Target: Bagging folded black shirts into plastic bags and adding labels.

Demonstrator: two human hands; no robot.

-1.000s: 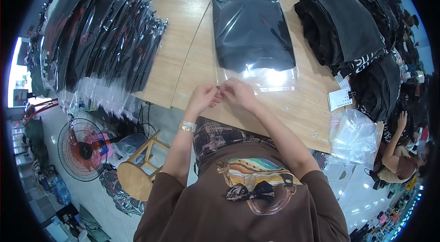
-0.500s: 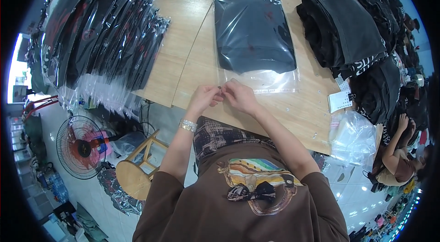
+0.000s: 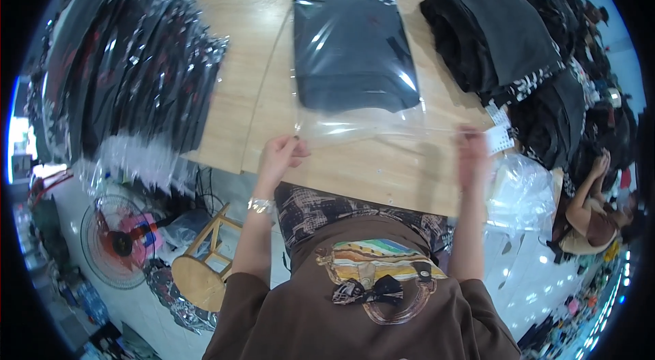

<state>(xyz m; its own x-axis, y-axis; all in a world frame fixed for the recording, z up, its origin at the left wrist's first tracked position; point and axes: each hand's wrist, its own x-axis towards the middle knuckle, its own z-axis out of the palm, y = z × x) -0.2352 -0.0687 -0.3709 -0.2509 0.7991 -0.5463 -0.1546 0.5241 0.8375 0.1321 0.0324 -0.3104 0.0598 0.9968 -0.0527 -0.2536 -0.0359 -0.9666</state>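
Observation:
A folded black garment (image 3: 355, 53) with white print along its far edge lies inside a clear plastic bag (image 3: 341, 123) on the table in front of me. The bag's flat near end, with no cloth in it, points toward me. At that end's left corner, my left hand (image 3: 283, 155) is closed, thumb and fingertips pinching the plastic edge. My right hand (image 3: 472, 155) is off to the right of the bag, beside a small white card; motion smears its fingers. A faint thin line runs from the bag's near edge toward that hand.
Bagged black garments (image 3: 129, 67) are stacked at left. Folded black garments (image 3: 491, 33) are piled at right, near a white card (image 3: 498, 138) and loose clear bags (image 3: 522, 189). A fan (image 3: 119, 243) and a wooden stool (image 3: 201, 271) stand on the floor. Another person (image 3: 590, 213) is at far right.
My hands were together at the bag's near left corner. Now my right hand has swept far right, while the left stays near that corner. The whole view has shifted slightly.

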